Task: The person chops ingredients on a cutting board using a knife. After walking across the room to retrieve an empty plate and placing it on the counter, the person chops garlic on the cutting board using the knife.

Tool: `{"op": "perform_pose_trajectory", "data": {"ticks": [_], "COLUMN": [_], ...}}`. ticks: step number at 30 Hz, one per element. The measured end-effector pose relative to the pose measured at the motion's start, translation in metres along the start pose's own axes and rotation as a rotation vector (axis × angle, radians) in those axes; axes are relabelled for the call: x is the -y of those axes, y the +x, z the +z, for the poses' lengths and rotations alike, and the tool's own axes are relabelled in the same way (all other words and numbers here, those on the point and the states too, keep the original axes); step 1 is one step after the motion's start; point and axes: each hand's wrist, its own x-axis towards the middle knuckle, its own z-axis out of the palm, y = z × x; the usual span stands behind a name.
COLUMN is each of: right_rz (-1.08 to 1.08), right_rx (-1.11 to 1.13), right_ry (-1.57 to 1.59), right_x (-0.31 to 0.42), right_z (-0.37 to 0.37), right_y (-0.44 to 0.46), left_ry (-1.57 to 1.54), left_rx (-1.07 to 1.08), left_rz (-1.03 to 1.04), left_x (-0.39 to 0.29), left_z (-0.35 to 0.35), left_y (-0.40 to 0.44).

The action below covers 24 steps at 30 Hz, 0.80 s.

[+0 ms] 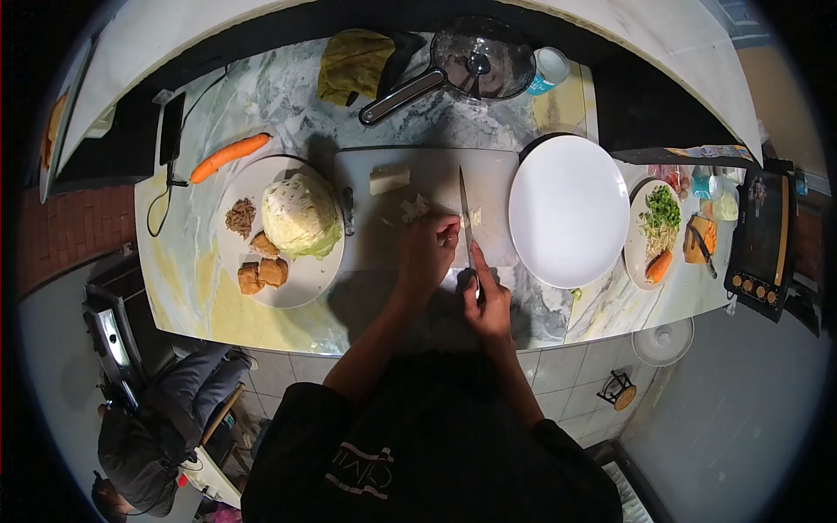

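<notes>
My right hand (490, 305) grips a kitchen knife (465, 200), its long blade pointing away from me over the white cutting board (497, 174). Just left of the blade, the fingers of my left hand (427, 253) are curled and pressed together; what they hold, if anything, is hidden. Small white pieces (415, 208) lie beyond my left hand, and a few white bits (475, 216) sit against the blade's right side. Farther back on the board rests a pale white block (389, 179), possibly tofu.
Left of the board, a plate (301, 292) carries a cabbage (301, 213), brown fried chunks (272, 272) and brown shreds. A carrot (231, 157) lies behind it. Right stands a large white plate (568, 209), then a plate of chopped vegetables (660, 218). A pan (484, 65) is at the back.
</notes>
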Motion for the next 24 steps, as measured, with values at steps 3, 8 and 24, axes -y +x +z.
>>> {"op": "perform_pose_trajectory", "data": {"ticks": [3,8,24], "right_rz": [-0.016,0.004,0.011], "right_rx": [-0.018,-0.004,-0.008], "right_ry": [-0.013,-0.026,-0.011], "right_x": [0.001,0.0039,0.0091], "right_z": [-0.0008,-0.003,-0.0018], "right_y": [0.0,0.0,0.0015], "left_ry": [-0.007,-0.005,-0.061], "left_rx": [-0.008,-0.02,-0.031], "left_rz": [0.005,0.053,0.025], "left_x": [-0.0007,-0.0016,0.0052], "left_z": [-0.0001,-0.0015,-0.0003], "left_y": [-0.0001,-0.0004,0.0031]}}
